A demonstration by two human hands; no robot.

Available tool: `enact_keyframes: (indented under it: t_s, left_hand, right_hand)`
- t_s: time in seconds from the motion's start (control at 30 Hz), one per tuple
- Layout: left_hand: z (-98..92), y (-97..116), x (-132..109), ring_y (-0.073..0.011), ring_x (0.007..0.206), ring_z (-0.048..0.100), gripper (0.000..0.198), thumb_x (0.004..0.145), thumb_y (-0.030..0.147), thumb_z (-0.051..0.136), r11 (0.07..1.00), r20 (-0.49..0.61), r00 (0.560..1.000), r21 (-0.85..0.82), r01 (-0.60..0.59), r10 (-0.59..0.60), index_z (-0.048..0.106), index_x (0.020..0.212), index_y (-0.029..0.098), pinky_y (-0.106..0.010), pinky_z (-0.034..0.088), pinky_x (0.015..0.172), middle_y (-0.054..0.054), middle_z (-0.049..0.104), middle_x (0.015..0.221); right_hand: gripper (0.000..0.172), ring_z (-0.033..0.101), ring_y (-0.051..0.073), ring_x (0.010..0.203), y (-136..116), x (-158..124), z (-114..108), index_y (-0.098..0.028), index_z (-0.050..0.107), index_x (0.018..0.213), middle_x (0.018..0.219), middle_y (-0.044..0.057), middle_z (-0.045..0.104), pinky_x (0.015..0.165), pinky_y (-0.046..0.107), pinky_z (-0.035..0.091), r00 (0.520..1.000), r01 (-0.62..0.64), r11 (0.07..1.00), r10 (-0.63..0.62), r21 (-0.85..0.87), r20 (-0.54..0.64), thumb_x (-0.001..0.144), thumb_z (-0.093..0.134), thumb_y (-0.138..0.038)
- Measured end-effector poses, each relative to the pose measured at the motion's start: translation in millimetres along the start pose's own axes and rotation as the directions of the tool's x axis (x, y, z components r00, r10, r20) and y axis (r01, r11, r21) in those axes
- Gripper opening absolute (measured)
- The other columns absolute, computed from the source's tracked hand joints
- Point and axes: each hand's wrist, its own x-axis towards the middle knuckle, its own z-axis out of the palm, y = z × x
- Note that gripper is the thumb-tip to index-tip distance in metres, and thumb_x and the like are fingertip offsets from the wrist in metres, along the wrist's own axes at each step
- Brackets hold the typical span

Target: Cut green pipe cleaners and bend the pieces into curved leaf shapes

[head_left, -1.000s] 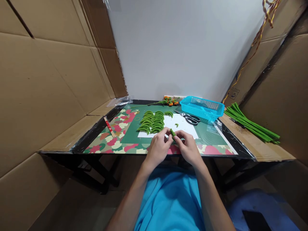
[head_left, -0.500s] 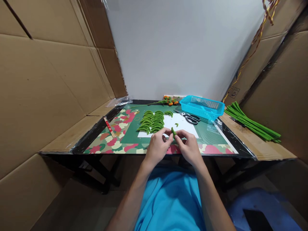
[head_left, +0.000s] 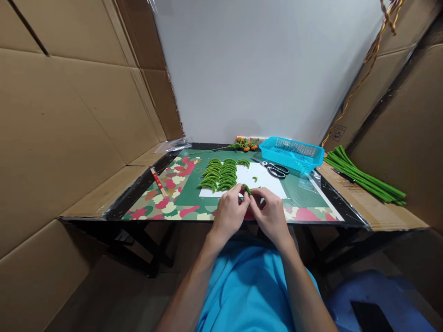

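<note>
A short green pipe cleaner piece (head_left: 247, 188) is pinched between the fingertips of my left hand (head_left: 231, 206) and my right hand (head_left: 267, 208), above the front of the white paper (head_left: 244, 175). Both hands are closed, thumbs and forefingers nearly meeting. The piece looks curved, and its lower end is hidden by my fingers. Just beyond my left hand, curved green pipe cleaner leaves (head_left: 227, 175) lie stacked in two columns, with another small group (head_left: 243, 163) to their right. A tiny green scrap (head_left: 254, 179) rests on the paper.
Black-handled scissors (head_left: 276, 170) lie right of the paper, before a blue plastic basket (head_left: 290, 154). Orange flowers on a green stem (head_left: 246, 145) lie at the back. Long green pipe cleaners (head_left: 365, 177) rest on cardboard at right. Wrapped chopsticks (head_left: 158, 182) lie at left.
The green piece, which stood more upright between my fingers, now tilts to the left and looks more curved. My fingertips have shifted slightly around it.
</note>
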Motion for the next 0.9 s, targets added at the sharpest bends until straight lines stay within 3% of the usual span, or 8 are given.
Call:
enact_keyframes:
  t_s: [0.23, 0.37, 0.5, 0.77, 0.9]
  left_hand:
    - [-6.0, -4.4, 1.2, -0.0165, 0.068, 0.063, 0.014, 0.103, 0.032, 0.049, 0.976, 0.126, 0.992, -0.220, 0.002, 0.027, 0.056, 0.095, 0.023, -0.025, 0.046, 0.063, 0.000, 0.065, 0.082]
    - [-6.1, -4.6, 0.6, -0.0159, 0.067, 0.061, 0.015, 0.101, 0.031, 0.050, 0.974, 0.149, 0.989, -0.226, 0.021, 0.014, 0.053, 0.089, 0.023, -0.024, 0.045, 0.061, 0.001, 0.061, 0.076]
    - [-6.4, -3.5, 0.4, -0.0144, 0.064, 0.060, 0.016, 0.100, 0.032, 0.051, 0.969, 0.160, 0.987, -0.245, 0.033, 0.007, 0.054, 0.088, 0.022, -0.024, 0.045, 0.059, 0.002, 0.061, 0.077]
    - [-3.2, -7.0, -0.9, -0.0128, 0.061, 0.063, 0.017, 0.096, 0.036, 0.064, 0.938, 0.071, 0.995, -0.336, 0.091, -0.071, 0.063, 0.097, 0.020, -0.023, 0.049, 0.057, -0.002, 0.070, 0.089]
    - [-4.3, -9.6, -0.9, -0.0114, 0.059, 0.063, 0.022, 0.098, 0.042, 0.062, 0.898, 0.138, 0.989, -0.425, 0.113, -0.059, 0.061, 0.100, 0.020, -0.023, 0.050, 0.055, -0.001, 0.068, 0.090]
  right_hand:
    - [0.020, 0.064, 0.020, 0.082, 3.8, 3.7, -6.4, -0.020, 0.072, 0.098, 0.096, 0.006, 0.072, 0.065, 0.027, 0.048, 0.990, -0.117, 0.962, 0.094, 0.249, 0.100, 0.100, 0.059, -0.035]
    - [0.022, 0.063, 0.020, 0.084, 6.3, 6.9, -9.4, -0.019, 0.071, 0.095, 0.093, 0.005, 0.070, 0.070, 0.028, 0.051, 0.977, -0.163, 0.931, 0.106, 0.327, 0.185, 0.099, 0.060, -0.038]
    - [0.025, 0.060, 0.018, 0.078, 7.1, 7.5, -10.4, -0.018, 0.070, 0.092, 0.088, 0.004, 0.067, 0.065, 0.026, 0.051, 0.973, -0.187, 0.926, 0.129, 0.329, 0.191, 0.098, 0.062, -0.041]
    - [0.024, 0.063, 0.020, 0.081, 5.1, 5.1, -10.0, -0.019, 0.070, 0.093, 0.089, 0.005, 0.069, 0.069, 0.028, 0.055, 0.982, -0.154, 0.954, 0.119, 0.259, 0.146, 0.099, 0.059, -0.039]
    - [0.027, 0.064, 0.021, 0.082, 5.0, 5.3, -11.2, -0.019, 0.071, 0.093, 0.092, 0.006, 0.071, 0.068, 0.028, 0.055, 0.980, -0.169, 0.946, 0.129, 0.279, 0.154, 0.098, 0.060, -0.042]
